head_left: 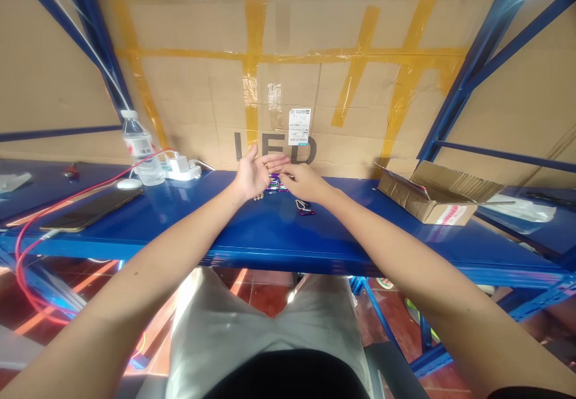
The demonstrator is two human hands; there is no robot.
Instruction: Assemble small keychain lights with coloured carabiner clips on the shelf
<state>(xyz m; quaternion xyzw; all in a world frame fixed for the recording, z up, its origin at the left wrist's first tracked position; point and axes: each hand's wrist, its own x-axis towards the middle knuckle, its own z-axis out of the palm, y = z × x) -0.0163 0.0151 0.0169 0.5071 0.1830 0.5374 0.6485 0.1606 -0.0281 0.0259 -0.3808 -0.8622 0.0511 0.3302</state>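
My left hand (252, 174) is turned palm up over the blue shelf, its fingers stretched toward the right. Close against those fingertips is my right hand (303, 182), thumb and fingers curled together; whatever they pinch is too small or hidden to make out. Beneath and between the hands lies a small pile of shiny purple and green metal pieces (276, 185), partly covered by them. Small gold-coloured bits (258, 196) lie by my left wrist. Nearer to me, below my right hand, rests a carabiner (306, 210) in dark red-purple, with another clip-like piece touching it.
An open cardboard box (443, 204) stands at the right. On the left are a water bottle (143, 150), a white charger (182, 168) and a phone (92, 210) with a red cable (94, 190). A large cardboard sheet (193, 99) closes off the back.
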